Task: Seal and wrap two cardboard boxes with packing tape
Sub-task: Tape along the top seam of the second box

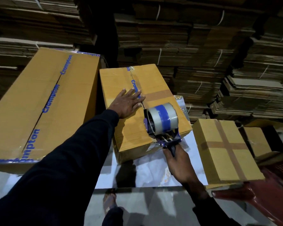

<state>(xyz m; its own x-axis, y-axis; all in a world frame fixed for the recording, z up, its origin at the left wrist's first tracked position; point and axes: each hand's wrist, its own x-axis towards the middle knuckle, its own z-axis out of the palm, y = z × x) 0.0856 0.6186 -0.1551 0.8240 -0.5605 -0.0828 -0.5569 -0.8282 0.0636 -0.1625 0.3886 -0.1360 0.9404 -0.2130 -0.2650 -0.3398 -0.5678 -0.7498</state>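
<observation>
A yellow-brown cardboard box with blue Crompton print stands on the glossy floor in the middle of the head view. A brown tape band crosses its far right top. My left hand lies flat on the box top, fingers straight, pressing beside the centre seam. My right hand grips the handle of a tape dispenser with a clear and blue roll, its front resting on the box's near right edge. A second, smaller box with crossed brown tape sits to the right on a red plastic stool.
A long Crompton box lies at the left, close to the middle one. Another small box stands behind the taped one. Tall stacks of flattened cardboard fill the background. My foot shows on the tiled floor below.
</observation>
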